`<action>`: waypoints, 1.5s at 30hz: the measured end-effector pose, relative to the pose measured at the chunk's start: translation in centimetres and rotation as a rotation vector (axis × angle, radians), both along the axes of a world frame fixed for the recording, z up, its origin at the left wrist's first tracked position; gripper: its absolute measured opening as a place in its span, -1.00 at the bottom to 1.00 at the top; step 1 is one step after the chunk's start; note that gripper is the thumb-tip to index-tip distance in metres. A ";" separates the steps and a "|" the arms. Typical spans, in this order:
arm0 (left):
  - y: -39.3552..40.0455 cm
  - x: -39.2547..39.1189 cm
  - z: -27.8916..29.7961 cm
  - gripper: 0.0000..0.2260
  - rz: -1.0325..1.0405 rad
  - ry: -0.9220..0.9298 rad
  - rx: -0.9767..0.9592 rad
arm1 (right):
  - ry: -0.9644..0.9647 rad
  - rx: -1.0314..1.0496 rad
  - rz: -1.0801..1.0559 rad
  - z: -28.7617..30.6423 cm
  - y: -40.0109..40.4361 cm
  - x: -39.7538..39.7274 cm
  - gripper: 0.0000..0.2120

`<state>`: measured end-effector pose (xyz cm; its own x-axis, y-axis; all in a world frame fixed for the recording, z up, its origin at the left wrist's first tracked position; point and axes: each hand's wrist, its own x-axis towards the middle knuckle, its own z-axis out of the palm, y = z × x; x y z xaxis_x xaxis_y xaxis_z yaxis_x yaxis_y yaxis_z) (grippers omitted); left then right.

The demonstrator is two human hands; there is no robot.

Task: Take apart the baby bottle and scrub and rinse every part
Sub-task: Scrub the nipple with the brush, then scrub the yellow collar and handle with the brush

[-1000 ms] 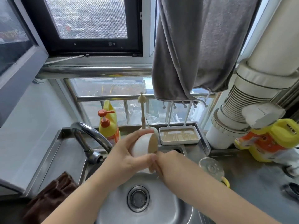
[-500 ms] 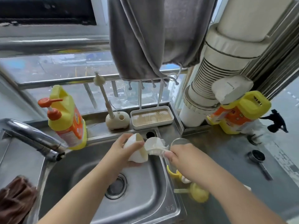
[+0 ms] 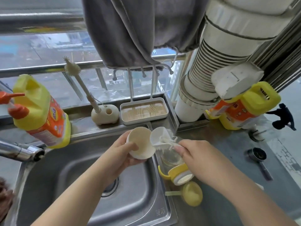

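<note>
Over the stainless steel sink [image 3: 68, 173], near its right rim, the left hand [image 3: 120, 154] grips a round cream bottle cap [image 3: 142, 145] while the right hand [image 3: 200, 157] pinches a white bristle brush [image 3: 161, 138] touching the cap. Just right of the sink, on the grey counter [image 3: 228, 144], the clear glass bottle with yellow collar [image 3: 174, 162] lies tipped. Behind the sink, a ledge holds a yellow detergent bottle [image 3: 40, 111].

Left hand [image 3: 118, 154] holding a cap [image 3: 141, 144] over the sink [image 3: 133, 193], right hand [image 3: 200, 159] just beside it holding a brush [image 3: 162, 139] touching the cap. Bottle [image 3: 172, 159] lying on the counter [image 3: 228, 160] under the right hand. Tray [image 3: 144, 122] and brush stand [image 3: 105, 114] sitting behind both hands; soap bottle [image 3: 42, 111] standing left of them.
</note>
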<state>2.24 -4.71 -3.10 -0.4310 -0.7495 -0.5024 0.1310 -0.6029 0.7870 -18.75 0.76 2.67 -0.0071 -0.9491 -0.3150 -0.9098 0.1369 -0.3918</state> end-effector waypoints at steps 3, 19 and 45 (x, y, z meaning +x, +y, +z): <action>-1.1 -0.8 -0.9 -0.68 0.071 -0.138 0.011 | -0.020 -0.006 -0.022 -0.3 -0.7 -1.0 -0.73; -9.8 -9.0 -7.6 -0.86 -0.049 -0.678 -0.113 | -0.026 -0.044 -0.221 -2.7 -3.1 -6.1 -0.71; 4.3 -5.3 -8.7 -0.61 -0.619 -0.896 -1.170 | -0.195 -0.088 -0.292 -5.7 2.6 -5.1 -0.82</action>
<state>-3.09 -0.38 -11.79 -0.6965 -0.7159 -0.0489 -0.6306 0.5781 0.5179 -23.90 3.39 -2.99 -0.2297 -0.9395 -0.2542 -0.7440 0.3379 -0.5764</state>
